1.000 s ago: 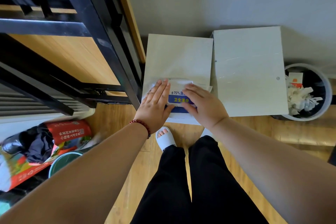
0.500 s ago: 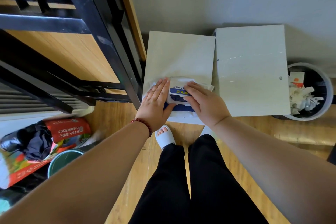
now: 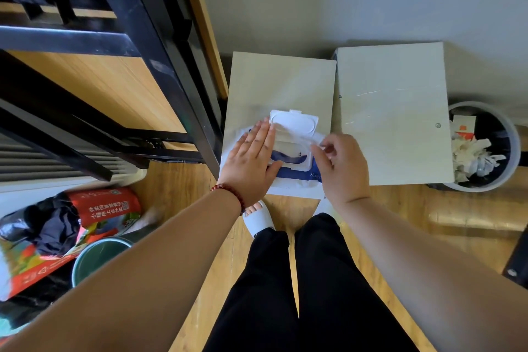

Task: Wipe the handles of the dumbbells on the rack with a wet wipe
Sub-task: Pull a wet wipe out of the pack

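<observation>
Wet wipe pack: lying flat on the pale surface, near the edge closest to the person, blue print showing.
Lid: white flap flipped open and standing up at the pack's 12 o'clock end.
Left hand: down on the pack's 9 o'clock side, palm flat. The fingers are straight and close together, pointing to 12 o'clock and pressing the pack, with the tips just beside the lid. There is a red bead bracelet on the wrist.
Right hand: at the pack's 3 o'clock edge. The fingers are curled in, thumb and forefinger pinching a thin white sheet just over the pack. It's blurred, so I can't say if that's a wipe or a seal.
Second surface: another pale top, just beside the first at 3 o'clock.
Bin: round, further out at 3 o'clock, crumpled white paper inside.
Rack: black metal frame up at 10 o'clock, well apart from both hands.
Floor: wood, with a red printed bag and a green bucket at 8 o'clock.
</observation>
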A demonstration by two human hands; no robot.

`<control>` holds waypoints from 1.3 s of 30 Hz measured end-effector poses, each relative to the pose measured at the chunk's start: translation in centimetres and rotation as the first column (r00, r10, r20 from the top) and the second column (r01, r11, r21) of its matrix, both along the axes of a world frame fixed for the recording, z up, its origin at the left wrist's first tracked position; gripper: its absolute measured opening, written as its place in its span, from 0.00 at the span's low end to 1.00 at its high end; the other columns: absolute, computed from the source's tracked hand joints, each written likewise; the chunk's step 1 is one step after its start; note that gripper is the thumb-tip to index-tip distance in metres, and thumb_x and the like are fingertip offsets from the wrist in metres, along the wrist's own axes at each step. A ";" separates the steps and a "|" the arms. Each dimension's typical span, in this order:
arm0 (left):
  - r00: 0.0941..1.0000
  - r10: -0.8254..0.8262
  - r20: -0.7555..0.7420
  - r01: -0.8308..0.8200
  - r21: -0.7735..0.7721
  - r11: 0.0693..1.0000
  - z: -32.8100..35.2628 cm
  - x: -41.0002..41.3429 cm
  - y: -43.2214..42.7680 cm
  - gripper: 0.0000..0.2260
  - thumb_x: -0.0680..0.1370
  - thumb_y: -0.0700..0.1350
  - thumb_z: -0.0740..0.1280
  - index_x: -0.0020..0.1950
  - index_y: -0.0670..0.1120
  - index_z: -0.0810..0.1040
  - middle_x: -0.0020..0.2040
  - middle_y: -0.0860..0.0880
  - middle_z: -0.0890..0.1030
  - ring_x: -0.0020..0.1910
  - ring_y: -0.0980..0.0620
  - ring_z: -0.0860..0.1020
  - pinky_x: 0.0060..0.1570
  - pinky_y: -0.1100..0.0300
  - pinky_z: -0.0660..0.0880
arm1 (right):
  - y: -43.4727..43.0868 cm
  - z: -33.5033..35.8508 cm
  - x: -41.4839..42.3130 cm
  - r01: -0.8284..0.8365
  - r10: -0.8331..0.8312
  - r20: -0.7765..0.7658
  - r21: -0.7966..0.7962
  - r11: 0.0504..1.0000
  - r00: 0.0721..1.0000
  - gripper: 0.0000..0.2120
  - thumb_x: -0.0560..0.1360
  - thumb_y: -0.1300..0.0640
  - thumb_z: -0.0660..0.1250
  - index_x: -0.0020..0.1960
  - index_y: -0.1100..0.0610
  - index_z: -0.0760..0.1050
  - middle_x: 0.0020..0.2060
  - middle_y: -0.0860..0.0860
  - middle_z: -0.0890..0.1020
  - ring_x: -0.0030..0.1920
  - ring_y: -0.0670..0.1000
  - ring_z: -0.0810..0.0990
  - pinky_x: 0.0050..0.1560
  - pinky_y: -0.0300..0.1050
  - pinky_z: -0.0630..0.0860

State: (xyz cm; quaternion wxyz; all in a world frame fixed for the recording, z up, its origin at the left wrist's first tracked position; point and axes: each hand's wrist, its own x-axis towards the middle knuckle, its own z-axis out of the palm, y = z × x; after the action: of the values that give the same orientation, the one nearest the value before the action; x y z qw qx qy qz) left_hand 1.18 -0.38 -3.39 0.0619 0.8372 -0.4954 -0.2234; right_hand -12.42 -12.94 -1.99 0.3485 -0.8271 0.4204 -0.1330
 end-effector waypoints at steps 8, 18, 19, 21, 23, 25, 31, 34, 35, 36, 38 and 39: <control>1.000 0.025 -0.017 -0.023 0.063 0.998 -0.2 -0.2 -0.2 0.31 0.83 0.57 0.49 0.78 0.47 0.35 0.77 0.53 0.36 0.77 0.56 0.38 0.71 0.62 0.34 | 2.7 -0.5 1.3 0.148 -0.130 -0.184 0.087 0.985 0.974 0.06 0.73 0.53 0.72 0.46 0.56 0.83 0.50 0.47 0.70 0.56 0.53 0.70 0.52 0.39 0.66; 0.995 0.053 -0.085 -0.052 0.013 0.999 -0.7 0.2 0.0 0.30 0.83 0.56 0.50 0.79 0.48 0.40 0.79 0.52 0.41 0.78 0.56 0.42 0.68 0.67 0.34 | 3.8 -1.0 3.4 0.357 -0.316 -0.269 0.120 0.926 0.910 0.05 0.76 0.56 0.68 0.48 0.55 0.82 0.60 0.49 0.70 0.59 0.51 0.66 0.50 0.34 0.60; 0.993 0.054 -0.104 -0.054 0.009 0.999 -0.7 0.4 0.1 0.29 0.83 0.55 0.50 0.79 0.48 0.40 0.79 0.52 0.42 0.78 0.56 0.43 0.69 0.66 0.35 | 3.7 -1.1 3.3 0.347 -0.305 -0.263 0.126 0.930 0.915 0.05 0.76 0.57 0.67 0.47 0.56 0.82 0.60 0.49 0.70 0.59 0.51 0.67 0.50 0.35 0.60; 0.990 0.053 -0.131 -0.053 0.005 0.999 -0.7 0.6 0.3 0.28 0.83 0.54 0.49 0.79 0.49 0.40 0.79 0.52 0.42 0.78 0.55 0.43 0.70 0.64 0.37 | 3.6 -1.2 3.1 0.321 -0.284 -0.246 0.126 0.938 0.927 0.05 0.76 0.58 0.67 0.47 0.57 0.81 0.60 0.50 0.70 0.58 0.50 0.67 0.50 0.34 0.60; 0.988 0.053 -0.145 -0.054 -0.003 0.999 -0.7 0.6 0.4 0.28 0.84 0.54 0.49 0.79 0.49 0.40 0.79 0.52 0.43 0.78 0.55 0.44 0.71 0.64 0.38 | 3.5 -1.3 3.0 0.295 -0.263 -0.229 0.120 0.948 0.937 0.05 0.77 0.58 0.66 0.47 0.58 0.81 0.60 0.50 0.70 0.58 0.50 0.67 0.51 0.34 0.61; 0.988 0.054 -0.145 -0.057 -0.015 0.998 -0.7 0.6 0.4 0.27 0.84 0.53 0.49 0.79 0.49 0.41 0.79 0.52 0.43 0.78 0.55 0.44 0.70 0.64 0.38 | 3.6 -1.4 3.0 0.259 -0.233 -0.206 0.106 0.960 0.950 0.05 0.76 0.58 0.66 0.46 0.58 0.80 0.60 0.51 0.71 0.60 0.51 0.68 0.52 0.35 0.61; 0.980 0.059 -0.190 -0.076 -0.082 0.994 -0.9 1.0 0.5 0.24 0.84 0.48 0.50 0.79 0.48 0.47 0.79 0.51 0.49 0.78 0.55 0.49 0.70 0.67 0.41 | 4.3 -2.1 2.1 0.093 -0.087 -0.046 0.152 0.984 0.995 0.04 0.74 0.59 0.70 0.40 0.56 0.80 0.62 0.52 0.70 0.64 0.54 0.69 0.65 0.52 0.66; 0.951 0.128 -0.280 -0.171 -0.134 0.976 -0.5 1.3 0.5 0.22 0.84 0.48 0.53 0.78 0.49 0.57 0.78 0.52 0.57 0.76 0.55 0.56 0.72 0.63 0.50 | 4.3 -2.2 1.6 0.056 -0.059 0.014 0.170 0.984 0.998 0.04 0.73 0.59 0.72 0.39 0.56 0.79 0.63 0.52 0.70 0.65 0.54 0.68 0.66 0.53 0.66; 0.936 0.169 -0.307 -0.221 -0.140 0.965 -0.4 1.3 0.4 0.22 0.84 0.49 0.55 0.78 0.50 0.59 0.77 0.53 0.59 0.76 0.55 0.58 0.72 0.62 0.53 | 4.2 -2.2 1.6 0.043 -0.047 0.015 0.176 0.983 0.999 0.04 0.73 0.59 0.72 0.39 0.55 0.80 0.64 0.52 0.69 0.66 0.54 0.67 0.66 0.53 0.66; 0.923 0.210 -0.323 -0.265 -0.137 0.954 -0.3 1.3 0.3 0.22 0.83 0.51 0.56 0.77 0.51 0.60 0.77 0.54 0.61 0.75 0.55 0.60 0.72 0.60 0.55 | 4.3 -2.2 1.5 0.032 -0.034 0.010 0.178 0.983 0.999 0.04 0.73 0.59 0.72 0.39 0.55 0.80 0.64 0.51 0.69 0.67 0.54 0.67 0.66 0.54 0.66; 0.912 0.267 -0.312 -0.319 -0.125 0.940 -0.2 1.0 -0.1 0.26 0.81 0.56 0.60 0.77 0.52 0.60 0.76 0.55 0.62 0.74 0.54 0.61 0.73 0.55 0.56 | 4.5 -2.2 1.6 0.005 -0.005 0.001 0.160 0.987 1.000 0.03 0.72 0.58 0.72 0.40 0.54 0.80 0.66 0.52 0.68 0.68 0.55 0.66 0.67 0.57 0.66; 0.910 0.288 -0.298 -0.335 -0.119 0.935 -0.2 0.8 -0.2 0.27 0.80 0.57 0.61 0.77 0.52 0.60 0.76 0.55 0.62 0.74 0.54 0.60 0.72 0.54 0.56 | 4.6 -2.3 1.6 -0.013 0.013 -0.001 0.139 0.990 1.000 0.03 0.72 0.58 0.72 0.40 0.54 0.80 0.66 0.53 0.69 0.69 0.56 0.66 0.67 0.59 0.66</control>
State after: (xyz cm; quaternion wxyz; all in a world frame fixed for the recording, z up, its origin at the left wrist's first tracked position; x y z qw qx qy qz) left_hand 2.00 -0.58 -3.61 0.2354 0.8580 -0.3586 -0.2826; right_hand -10.82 -8.31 -4.28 0.4058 -0.8036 0.4236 -0.1006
